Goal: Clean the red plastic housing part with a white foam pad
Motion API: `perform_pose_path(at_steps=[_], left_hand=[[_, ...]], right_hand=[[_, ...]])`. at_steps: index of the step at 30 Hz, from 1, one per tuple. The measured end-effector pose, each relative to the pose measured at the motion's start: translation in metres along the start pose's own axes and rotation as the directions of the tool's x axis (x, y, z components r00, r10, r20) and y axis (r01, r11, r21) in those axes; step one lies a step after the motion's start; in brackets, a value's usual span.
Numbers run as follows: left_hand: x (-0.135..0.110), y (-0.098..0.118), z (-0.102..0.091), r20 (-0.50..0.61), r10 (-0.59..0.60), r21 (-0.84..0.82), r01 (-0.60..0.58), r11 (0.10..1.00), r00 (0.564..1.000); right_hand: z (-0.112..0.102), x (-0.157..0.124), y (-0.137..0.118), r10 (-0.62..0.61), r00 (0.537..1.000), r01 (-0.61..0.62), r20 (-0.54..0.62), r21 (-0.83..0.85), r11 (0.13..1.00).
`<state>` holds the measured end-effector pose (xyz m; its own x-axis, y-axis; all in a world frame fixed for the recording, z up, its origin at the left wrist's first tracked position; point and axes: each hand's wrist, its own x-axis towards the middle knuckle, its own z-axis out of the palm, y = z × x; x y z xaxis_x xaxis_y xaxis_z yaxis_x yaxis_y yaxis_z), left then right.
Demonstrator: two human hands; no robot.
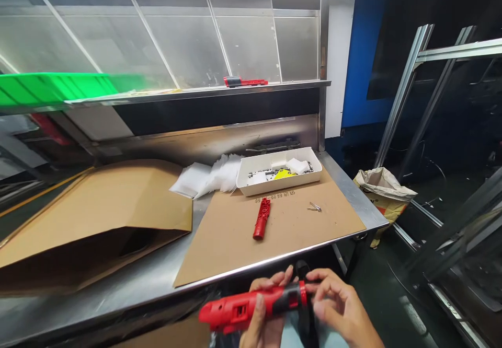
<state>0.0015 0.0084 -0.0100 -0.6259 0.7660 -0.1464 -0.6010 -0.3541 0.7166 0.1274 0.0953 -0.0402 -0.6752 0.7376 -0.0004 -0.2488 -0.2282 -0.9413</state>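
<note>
My left hand (pixel 263 314) grips a red and black plastic tool housing (pixel 251 306) around its middle, below the table's front edge. My right hand (pixel 340 306) touches the black end of that housing with its fingertips. A second red housing half (pixel 262 218) lies on the brown cardboard sheet (pixel 235 238) on the steel table. A small metal clip (pixel 314 207) lies to its right on the same sheet.
A white tray (pixel 251 185) with small parts stands at the back of the table, white bags (pixel 207 178) beside it. A folded cardboard box (pixel 94 217) lies left. A red tool (pixel 245 81) rests on the shelf, a green bin (pixel 50 87) farther left. A paper sack (pixel 382 191) stands right.
</note>
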Motion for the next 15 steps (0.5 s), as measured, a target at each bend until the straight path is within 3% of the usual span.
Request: perform_pose_path(at_steps=[2, 4, 8, 12, 15], left_hand=[[0.005, 0.005, -0.003, 0.036, -0.067, -0.096, 0.07, 0.993, 0.997], [0.009, 0.005, -0.005, 0.1, -0.104, -0.154, 0.118, 0.981, 0.99], [0.015, -0.002, -0.008, 0.202, -0.138, -0.205, 0.18, 0.962, 0.97], [0.019, -0.007, -0.006, 0.174, -0.129, -0.221, 0.166, 0.961, 0.976], [0.02, -0.006, -0.003, 0.181, -0.181, -0.245, 0.223, 0.944, 0.967]], right_hand=[[0.003, 0.001, -0.002, -0.072, 0.991, 0.057, -0.115, -0.129, 0.99], [0.009, 0.002, -0.004, -0.164, 0.975, 0.12, -0.153, -0.264, 0.957], [0.027, 0.005, -0.001, -0.256, 0.96, 0.2, -0.112, -0.366, 0.909], [0.037, 0.009, 0.009, -0.288, 0.957, 0.252, -0.049, -0.358, 0.899], [0.032, 0.012, 0.014, -0.371, 0.929, 0.324, -0.013, -0.457, 0.828]])
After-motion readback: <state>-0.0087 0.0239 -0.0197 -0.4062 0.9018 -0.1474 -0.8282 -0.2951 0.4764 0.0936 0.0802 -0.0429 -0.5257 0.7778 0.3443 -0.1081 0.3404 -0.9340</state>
